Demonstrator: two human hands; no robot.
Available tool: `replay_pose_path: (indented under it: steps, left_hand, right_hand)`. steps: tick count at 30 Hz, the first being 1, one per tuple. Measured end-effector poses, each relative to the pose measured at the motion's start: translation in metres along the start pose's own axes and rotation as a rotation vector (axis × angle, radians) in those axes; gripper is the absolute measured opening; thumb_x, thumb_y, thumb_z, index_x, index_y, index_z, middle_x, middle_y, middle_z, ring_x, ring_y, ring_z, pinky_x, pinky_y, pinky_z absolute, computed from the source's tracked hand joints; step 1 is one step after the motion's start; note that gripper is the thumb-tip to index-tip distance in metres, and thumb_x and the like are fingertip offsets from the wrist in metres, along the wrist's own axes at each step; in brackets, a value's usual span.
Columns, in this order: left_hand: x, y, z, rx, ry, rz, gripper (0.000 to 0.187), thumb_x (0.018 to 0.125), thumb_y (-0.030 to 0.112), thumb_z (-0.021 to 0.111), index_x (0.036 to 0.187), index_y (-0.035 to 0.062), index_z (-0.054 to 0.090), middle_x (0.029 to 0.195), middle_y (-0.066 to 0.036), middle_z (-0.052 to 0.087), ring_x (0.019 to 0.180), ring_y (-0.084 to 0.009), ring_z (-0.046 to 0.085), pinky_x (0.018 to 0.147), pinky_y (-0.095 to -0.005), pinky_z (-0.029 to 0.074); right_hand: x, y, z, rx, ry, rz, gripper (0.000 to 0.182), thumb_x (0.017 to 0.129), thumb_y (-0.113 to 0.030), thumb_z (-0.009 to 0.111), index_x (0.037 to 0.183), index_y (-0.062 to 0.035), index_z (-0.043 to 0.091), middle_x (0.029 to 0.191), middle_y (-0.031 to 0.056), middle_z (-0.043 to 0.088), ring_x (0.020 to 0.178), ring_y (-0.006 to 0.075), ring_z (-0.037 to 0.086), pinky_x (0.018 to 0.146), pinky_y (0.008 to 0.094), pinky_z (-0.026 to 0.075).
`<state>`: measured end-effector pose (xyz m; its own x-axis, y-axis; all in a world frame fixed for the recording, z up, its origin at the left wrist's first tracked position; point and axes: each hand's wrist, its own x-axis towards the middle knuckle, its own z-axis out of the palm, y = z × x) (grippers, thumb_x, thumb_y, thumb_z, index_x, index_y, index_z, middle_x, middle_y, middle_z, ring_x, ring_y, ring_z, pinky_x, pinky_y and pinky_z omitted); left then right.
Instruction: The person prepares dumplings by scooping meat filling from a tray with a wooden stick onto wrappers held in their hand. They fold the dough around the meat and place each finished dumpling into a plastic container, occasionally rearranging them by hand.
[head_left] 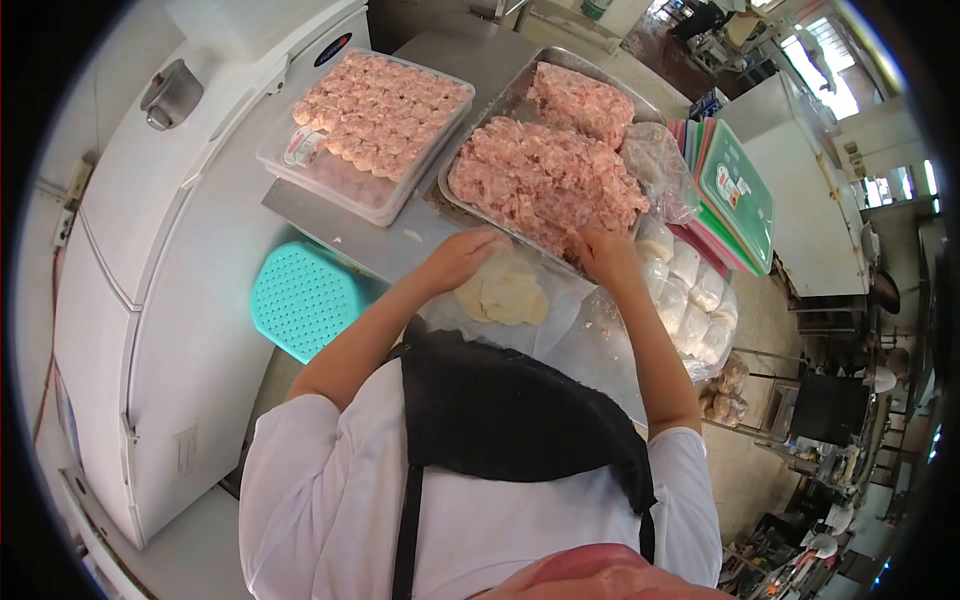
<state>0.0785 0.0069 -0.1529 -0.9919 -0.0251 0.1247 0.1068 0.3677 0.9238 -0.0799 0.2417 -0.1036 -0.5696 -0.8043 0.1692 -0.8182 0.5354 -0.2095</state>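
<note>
My left hand (462,257) is closed, fingers curled together, just above the left edge of a stack of pale round dough wrappers (508,290). Whatever it holds is hidden. My right hand (608,256) is at the near edge of the minced meat (545,180), its fingers bent down against it. Those fingertips are partly hidden, and I cannot make out what they grip. The pink meat lies in two mounds in a metal tray (488,113). Left of it, a clear plastic box (385,212) holds rows of meat-topped dumplings (375,115).
Plastic-wrapped white packs (690,300) sit right of the tray, beside a crumpled plastic bag (655,170) and upright coloured lids (738,190). A turquoise stool (305,300) stands below the table's left edge. A white freezer (190,280) borders the left, with a metal pot (173,95) on it.
</note>
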Motion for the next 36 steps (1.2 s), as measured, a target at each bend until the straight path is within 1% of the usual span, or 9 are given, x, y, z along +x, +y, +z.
replay_pose_path:
  steps: [7,10,13,19,22,25,28,31,36]
  left_hand:
    - [0.015,-0.006,-0.006,0.085,0.03,-0.034,0.029,0.095,0.025,0.051,0.107,-0.0003,0.06,0.096,-0.015,0.064,0.092,-0.0294,0.062,0.081,-0.0366,0.048]
    - [0.025,-0.004,-0.007,-0.143,0.088,0.021,0.028,0.094,0.024,0.055,0.108,-0.0002,0.06,0.092,-0.014,0.065,0.09,-0.0223,0.063,0.079,-0.0347,0.048]
    - [0.055,0.008,-0.024,-0.219,0.026,-0.104,0.031,0.095,0.025,0.055,0.114,0.0008,0.061,0.108,-0.01,0.065,0.104,-0.021,0.06,0.089,-0.0358,0.047]
    - [0.114,0.049,-0.009,-1.229,0.333,-0.193,0.034,0.094,0.015,0.052,0.12,-0.0061,0.051,0.114,-0.016,0.06,0.098,-0.0297,0.062,0.082,-0.0398,0.052]
    - [0.136,0.073,-0.001,-1.582,0.288,-0.274,0.04,0.099,0.021,0.042,0.127,-0.0064,0.043,0.122,-0.02,0.055,0.106,-0.0344,0.059,0.089,-0.0435,0.051]
    - [0.132,0.116,-0.012,-1.58,0.27,-0.28,0.046,0.102,0.033,0.034,0.127,-0.005,0.043,0.123,-0.02,0.054,0.114,-0.0342,0.055,0.096,-0.0453,0.047]
    - [0.171,-0.009,0.001,-1.954,-0.743,0.507,0.056,0.102,0.041,0.028,0.13,-0.0052,0.042,0.131,-0.019,0.05,0.122,-0.0336,0.049,0.106,-0.0465,0.037]
    - [0.14,0.073,-0.009,-1.595,0.473,-0.257,0.057,0.101,0.045,0.029,0.126,-0.0034,0.045,0.126,-0.019,0.053,0.117,-0.035,0.05,0.102,-0.0497,0.038]
    - [0.124,0.098,-0.016,-1.517,0.314,-0.398,0.059,0.098,0.051,0.034,0.123,-0.0013,0.046,0.122,-0.02,0.054,0.115,-0.0388,0.05,0.101,-0.0547,0.037]
  right_hand:
    - [-0.006,-0.019,-0.002,0.254,-0.125,0.108,0.03,0.093,-0.03,0.054,0.081,-0.0045,0.066,0.075,0.0191,0.063,0.073,0.0369,0.062,0.065,0.0464,0.047]
    - [-0.013,-0.004,0.003,0.511,-0.051,0.16,0.03,0.094,-0.031,0.056,0.085,-0.0041,0.067,0.065,0.0164,0.057,0.064,0.0281,0.061,0.061,0.041,0.046]
    - [-0.015,0.012,-0.009,0.615,-0.051,0.426,0.035,0.095,-0.034,0.057,0.085,-0.003,0.068,0.059,0.0069,0.05,0.059,0.0149,0.052,0.056,0.0319,0.042]
    - [-0.004,-0.025,-0.074,1.054,0.147,0.618,0.032,0.097,-0.034,0.057,0.097,-0.0037,0.069,0.066,-0.0048,0.049,0.059,0.0074,0.042,0.053,0.0229,0.036]
    - [0.0,-0.028,-0.059,1.051,0.213,0.514,0.032,0.097,-0.033,0.057,0.106,-0.0044,0.068,0.07,-0.005,0.05,0.061,0.0067,0.045,0.055,0.0225,0.037]
    - [-0.001,-0.023,-0.043,0.605,0.293,0.303,0.028,0.094,-0.026,0.059,0.109,-0.0027,0.067,0.077,0.0067,0.061,0.067,0.0158,0.058,0.061,0.0296,0.045]
    - [-0.007,-0.033,-0.082,0.195,0.129,0.268,0.027,0.091,-0.018,0.06,0.112,-0.0015,0.065,0.085,0.0164,0.063,0.076,0.0291,0.062,0.066,0.0369,0.049]
    - [-0.014,-0.051,-0.099,0.047,0.146,0.253,0.029,0.089,-0.013,0.059,0.115,-0.0021,0.063,0.09,0.0214,0.063,0.081,0.0387,0.062,0.068,0.0423,0.05]
    - [-0.014,-0.047,-0.082,-0.035,0.12,0.171,0.029,0.086,-0.009,0.057,0.114,-0.0029,0.062,0.086,0.0196,0.061,0.078,0.0387,0.062,0.065,0.0446,0.05]
